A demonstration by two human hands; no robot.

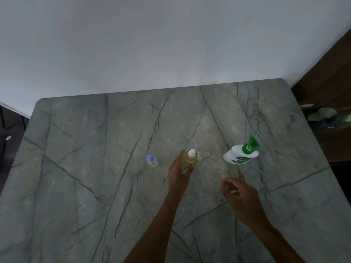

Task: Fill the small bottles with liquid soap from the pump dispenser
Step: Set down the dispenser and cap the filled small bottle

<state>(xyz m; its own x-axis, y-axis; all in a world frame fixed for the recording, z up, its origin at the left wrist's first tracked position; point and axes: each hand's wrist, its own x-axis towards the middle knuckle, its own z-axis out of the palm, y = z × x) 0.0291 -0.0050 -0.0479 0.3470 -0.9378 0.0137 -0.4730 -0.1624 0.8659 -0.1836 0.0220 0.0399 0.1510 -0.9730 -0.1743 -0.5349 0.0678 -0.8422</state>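
Note:
Three bottles stand on the grey marble table (95, 186). In the middle is a small bottle with a white cap (191, 156), holding yellowish liquid. My left hand (179, 172) lies against its left and front side, thumb up beside it and fingers fairly straight, not closed round it. Further left is a small clear bottle with a blue cap (152, 161). The white pump dispenser with a green pump head (240, 152) is on the right. My right hand (240, 194) hovers in front of the dispenser, apart from it. Its fingers are loosely curled, and a pale blurred streak shows by them.
A white wall runs along the table's far edge. Beyond the table's right edge there is dark wooden furniture with a crumpled pale and green bundle (330, 118) on it. The table's left edge drops to a dark floor.

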